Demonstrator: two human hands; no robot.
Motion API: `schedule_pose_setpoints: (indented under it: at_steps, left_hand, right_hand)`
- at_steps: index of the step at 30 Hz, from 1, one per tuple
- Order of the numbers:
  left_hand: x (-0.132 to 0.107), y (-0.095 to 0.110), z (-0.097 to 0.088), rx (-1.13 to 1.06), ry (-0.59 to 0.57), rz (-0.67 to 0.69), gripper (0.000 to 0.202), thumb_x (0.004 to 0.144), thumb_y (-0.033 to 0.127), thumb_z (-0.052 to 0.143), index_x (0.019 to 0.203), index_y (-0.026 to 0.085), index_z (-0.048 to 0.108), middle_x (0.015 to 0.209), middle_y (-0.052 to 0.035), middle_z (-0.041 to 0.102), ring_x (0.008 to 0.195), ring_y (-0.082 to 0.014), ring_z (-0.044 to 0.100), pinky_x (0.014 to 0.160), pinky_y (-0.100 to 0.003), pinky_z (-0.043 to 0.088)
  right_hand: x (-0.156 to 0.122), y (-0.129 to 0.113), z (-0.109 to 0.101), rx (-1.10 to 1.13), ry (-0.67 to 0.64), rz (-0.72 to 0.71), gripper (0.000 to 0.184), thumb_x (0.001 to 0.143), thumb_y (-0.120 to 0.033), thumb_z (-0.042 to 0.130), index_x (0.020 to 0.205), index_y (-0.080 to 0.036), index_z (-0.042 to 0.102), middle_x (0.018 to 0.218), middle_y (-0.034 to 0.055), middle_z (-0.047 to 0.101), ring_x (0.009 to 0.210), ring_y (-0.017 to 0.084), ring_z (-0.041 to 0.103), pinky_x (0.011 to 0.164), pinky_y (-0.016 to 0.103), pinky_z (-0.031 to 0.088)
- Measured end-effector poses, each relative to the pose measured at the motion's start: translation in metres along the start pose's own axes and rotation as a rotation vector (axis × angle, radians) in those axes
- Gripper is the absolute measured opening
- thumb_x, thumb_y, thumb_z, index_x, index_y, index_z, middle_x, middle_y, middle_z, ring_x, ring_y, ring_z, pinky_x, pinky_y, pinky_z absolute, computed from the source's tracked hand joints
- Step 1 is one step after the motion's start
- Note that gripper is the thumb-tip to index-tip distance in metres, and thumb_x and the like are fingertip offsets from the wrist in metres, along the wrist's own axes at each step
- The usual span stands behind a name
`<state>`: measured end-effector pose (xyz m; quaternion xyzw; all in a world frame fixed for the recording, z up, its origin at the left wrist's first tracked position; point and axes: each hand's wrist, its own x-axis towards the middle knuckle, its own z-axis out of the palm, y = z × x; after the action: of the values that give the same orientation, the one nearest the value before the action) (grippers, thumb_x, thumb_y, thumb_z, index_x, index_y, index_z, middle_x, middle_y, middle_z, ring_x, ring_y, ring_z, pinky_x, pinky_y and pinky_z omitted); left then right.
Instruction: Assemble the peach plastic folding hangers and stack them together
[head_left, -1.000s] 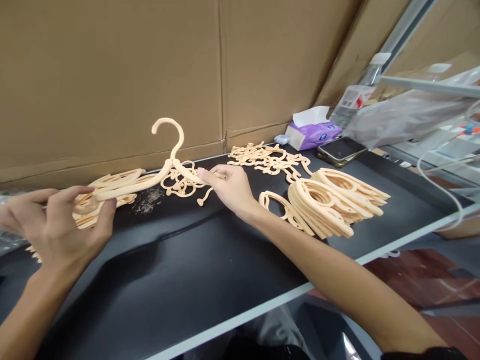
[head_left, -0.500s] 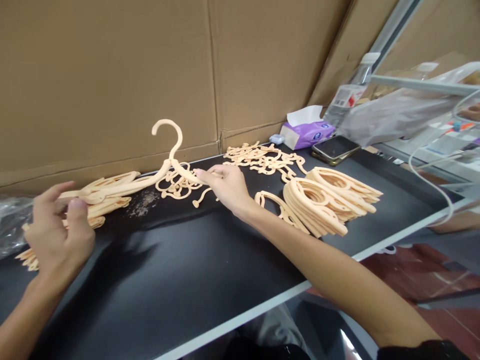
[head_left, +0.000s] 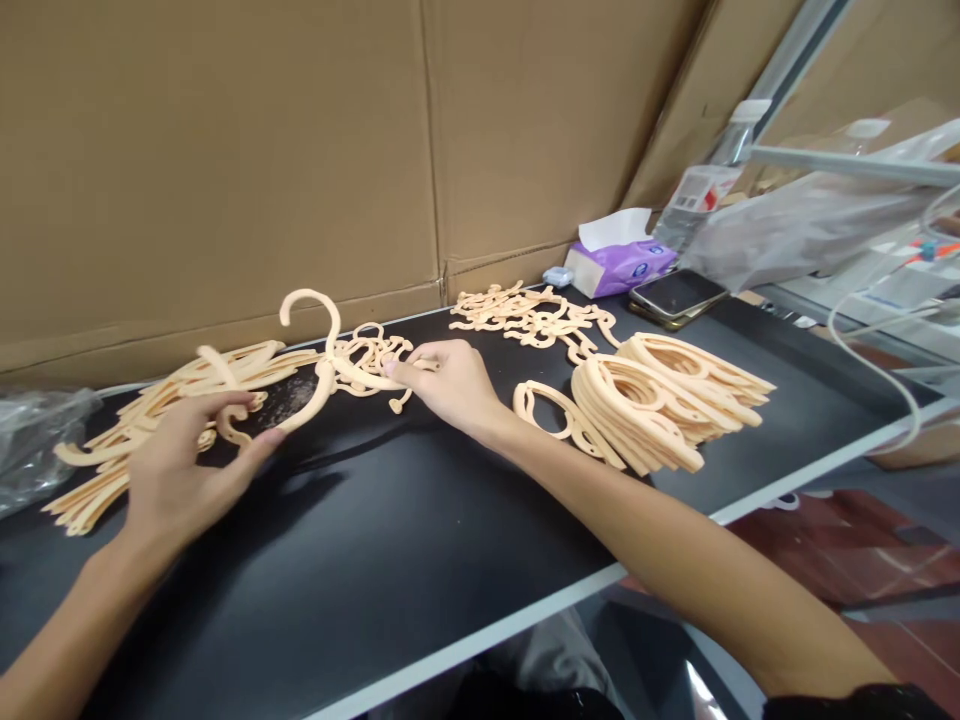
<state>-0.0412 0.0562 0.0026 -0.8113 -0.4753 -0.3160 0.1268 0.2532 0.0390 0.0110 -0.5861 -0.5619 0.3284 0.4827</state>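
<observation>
A beige plastic clothes hanger [head_left: 333,330] is held between my two hands above the black table, its hook pointing up and curling left. My right hand [head_left: 454,382] is closed on the hanger's right arm, with thumb and fingers pinched together. At the hanger's left arm, which bends downward, is my left hand [head_left: 184,465], thumb and forefinger curled around its end; the exact contact is partly hidden. Behind the left hand lies a heap of beige hangers [head_left: 157,405]. Loose beige hook pieces [head_left: 367,350] lie just behind the held hanger.
More hook pieces [head_left: 525,315] are piled at the back. Stacked beige hanger parts [head_left: 637,410] lie right of my right forearm. Farther back are a purple tissue pack [head_left: 626,265], a phone [head_left: 675,293] and a bottle [head_left: 705,190]. Clear plastic [head_left: 45,440] lies far left; cardboard [head_left: 225,160] stands behind.
My left hand has moved right, from over the heap to the hanger's left arm. The hanger has shifted left and down, and its left arm now angles downward. My right hand keeps its hold.
</observation>
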Motion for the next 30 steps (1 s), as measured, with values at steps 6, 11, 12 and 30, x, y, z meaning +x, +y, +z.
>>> schedule_pose_setpoints:
  at_steps: [6, 11, 12, 30]
  left_hand:
    - [-0.005, 0.019, 0.004, -0.135, -0.139, 0.242, 0.022, 0.094, 0.026, 0.064, 0.115, 0.022, 0.062, 0.102, -0.0061, 0.074, 0.09, -0.0213, 0.071, 0.084, -0.033, 0.056]
    - [-0.006, 0.02, 0.006, -0.23, -0.117, 0.236, 0.016, 0.096, 0.022, 0.058, 0.108, 0.019, 0.068, 0.101, -0.0086, 0.075, 0.092, -0.0214, 0.07, 0.088, -0.037, 0.056]
    - [-0.006, 0.02, 0.006, -0.228, -0.113, 0.226, 0.017, 0.096, 0.022, 0.058, 0.107, 0.019, 0.069, 0.102, -0.0088, 0.074, 0.094, -0.0218, 0.07, 0.09, -0.037, 0.056]
    - [-0.005, 0.013, 0.007, -0.099, -0.035, 0.253, 0.017, 0.093, 0.02, 0.06, 0.105, 0.024, 0.071, 0.119, -0.0112, 0.064, 0.111, -0.0276, 0.062, 0.097, -0.047, 0.051]
  right_hand:
    - [-0.002, 0.004, 0.002, -0.028, -0.052, -0.035, 0.029, 0.078, -0.045, 0.07, 0.064, -0.019, 0.07, 0.059, -0.0024, 0.059, 0.061, 0.013, 0.049, 0.061, 0.028, 0.032]
    - [-0.004, 0.004, 0.002, -0.08, -0.097, -0.004, 0.034, 0.083, -0.047, 0.065, 0.064, -0.019, 0.068, 0.052, -0.0032, 0.052, 0.055, 0.012, 0.044, 0.058, 0.03, 0.031]
    - [-0.004, 0.004, 0.002, -0.087, -0.11, 0.002, 0.033, 0.083, -0.047, 0.064, 0.065, -0.02, 0.069, 0.052, -0.0028, 0.053, 0.055, 0.013, 0.045, 0.058, 0.03, 0.031]
    - [0.002, 0.011, -0.003, -0.119, -0.133, -0.026, 0.016, 0.074, -0.03, 0.066, 0.066, -0.023, 0.078, 0.074, 0.0026, 0.074, 0.073, 0.019, 0.062, 0.067, 0.032, 0.042]
